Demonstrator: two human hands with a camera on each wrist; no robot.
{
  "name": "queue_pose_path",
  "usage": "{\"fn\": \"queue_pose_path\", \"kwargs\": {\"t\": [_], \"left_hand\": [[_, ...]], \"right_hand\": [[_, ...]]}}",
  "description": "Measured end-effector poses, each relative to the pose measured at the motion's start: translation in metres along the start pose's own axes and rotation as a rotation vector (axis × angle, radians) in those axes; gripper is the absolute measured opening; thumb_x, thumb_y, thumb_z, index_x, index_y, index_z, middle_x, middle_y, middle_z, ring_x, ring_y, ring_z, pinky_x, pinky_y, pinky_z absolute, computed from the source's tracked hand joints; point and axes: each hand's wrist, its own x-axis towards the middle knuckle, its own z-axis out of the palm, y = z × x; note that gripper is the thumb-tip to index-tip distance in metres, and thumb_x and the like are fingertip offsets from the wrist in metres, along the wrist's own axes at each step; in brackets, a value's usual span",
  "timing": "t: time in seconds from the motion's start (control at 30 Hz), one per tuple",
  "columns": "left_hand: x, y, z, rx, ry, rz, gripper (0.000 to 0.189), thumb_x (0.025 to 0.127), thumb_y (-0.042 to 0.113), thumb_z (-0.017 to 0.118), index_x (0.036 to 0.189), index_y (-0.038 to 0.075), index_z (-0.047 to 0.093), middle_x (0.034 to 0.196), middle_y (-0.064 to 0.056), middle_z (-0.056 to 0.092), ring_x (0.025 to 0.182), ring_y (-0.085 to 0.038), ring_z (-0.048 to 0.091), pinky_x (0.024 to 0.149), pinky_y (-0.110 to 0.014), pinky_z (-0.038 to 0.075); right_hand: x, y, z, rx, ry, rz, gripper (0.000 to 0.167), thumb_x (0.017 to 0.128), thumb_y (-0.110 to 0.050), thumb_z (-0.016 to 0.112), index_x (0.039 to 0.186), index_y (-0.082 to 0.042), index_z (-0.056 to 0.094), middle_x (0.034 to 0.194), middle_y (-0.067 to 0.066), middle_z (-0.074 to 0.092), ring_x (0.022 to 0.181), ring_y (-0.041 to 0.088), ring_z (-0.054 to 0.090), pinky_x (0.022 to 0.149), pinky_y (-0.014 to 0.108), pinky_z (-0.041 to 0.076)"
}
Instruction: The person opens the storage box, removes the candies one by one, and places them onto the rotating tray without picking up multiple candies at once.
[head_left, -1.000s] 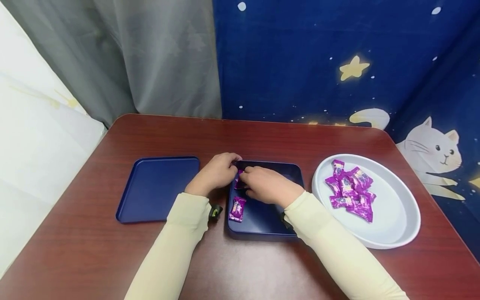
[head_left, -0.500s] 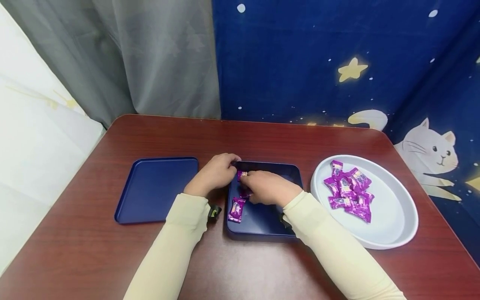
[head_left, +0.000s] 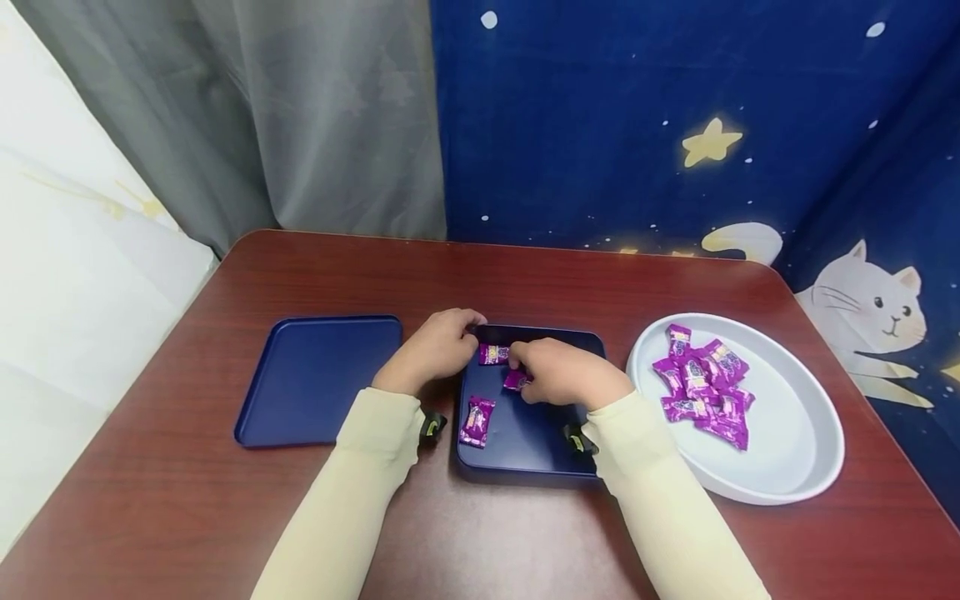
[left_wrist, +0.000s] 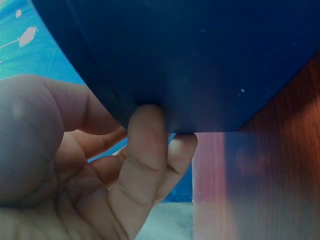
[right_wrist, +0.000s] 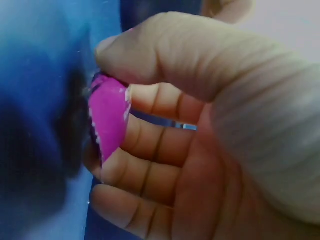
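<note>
In the head view a dark blue rectangular box [head_left: 517, 478] stands at the middle of the table. My left hand [head_left: 438, 348] grips its far left corner; the left wrist view shows fingers [left_wrist: 147, 150] against the blue wall. Inside the box, my right hand [head_left: 564, 373] pinches a purple-wrapped candy [right_wrist: 109, 117] between thumb and fingers, low near the floor. Just left of those fingers, one wrapped candy [head_left: 492, 355] lies sideways near the far wall. Another wrapped candy [head_left: 477, 422] lies lengthwise along the left wall.
To the left lies a shallow dark blue lid or tray [head_left: 322, 381]. A round white dish [head_left: 791, 429] at the right bears a heap of purple-wrapped candies [head_left: 697, 379]. Curtains hang behind the far edge of the brown table [head_left: 360, 275].
My right hand has shifted right with a candy, away from the box's left wall. The candy near the far wall is now uncovered and lies crosswise. My left hand stays at the corner.
</note>
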Motion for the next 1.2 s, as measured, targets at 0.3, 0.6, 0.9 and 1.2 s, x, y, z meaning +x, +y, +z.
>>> {"fn": "queue_pose_path", "kwargs": {"t": [0.3,0.6,0.9,1.2], "left_hand": [[-0.003,-0.001,-0.003,-0.004,0.014,0.006,0.035,0.097,0.008,0.051,0.130,0.003,0.062,0.131,-0.016,0.059,0.119,-0.028,0.055,0.107,-0.045,0.041],[-0.001,0.000,0.000,0.001,0.018,0.013,0.035,0.097,0.008,0.051,0.129,0.002,0.062,0.130,-0.016,0.060,0.118,-0.028,0.055,0.106,-0.045,0.042],[-0.003,-0.001,0.001,-0.001,0.008,0.015,0.035,0.097,0.007,0.050,0.130,0.002,0.061,0.132,-0.016,0.059,0.119,-0.029,0.054,0.106,-0.045,0.042],[-0.003,0.000,0.001,0.013,0.014,0.014,0.035,0.096,0.007,0.051,0.129,0.002,0.062,0.130,-0.016,0.060,0.116,-0.028,0.055,0.106,-0.045,0.042]], "right_hand": [[-0.004,-0.007,-0.007,-0.048,0.036,-0.018,0.031,0.084,-0.012,0.074,0.112,-0.005,0.062,0.079,0.001,0.055,0.078,0.019,0.052,0.072,0.033,0.046],[-0.026,-0.004,-0.020,-0.032,0.166,-0.028,0.030,0.083,-0.012,0.076,0.109,-0.006,0.061,0.082,0.001,0.057,0.077,0.019,0.054,0.073,0.035,0.050],[-0.047,0.011,-0.028,-0.046,0.236,0.063,0.033,0.084,-0.013,0.077,0.111,-0.007,0.060,0.091,0.004,0.063,0.085,0.024,0.059,0.084,0.042,0.052],[-0.053,0.021,-0.031,0.003,0.250,0.083,0.032,0.084,-0.011,0.076,0.112,-0.006,0.060,0.087,0.004,0.063,0.081,0.023,0.059,0.080,0.042,0.054]]}}
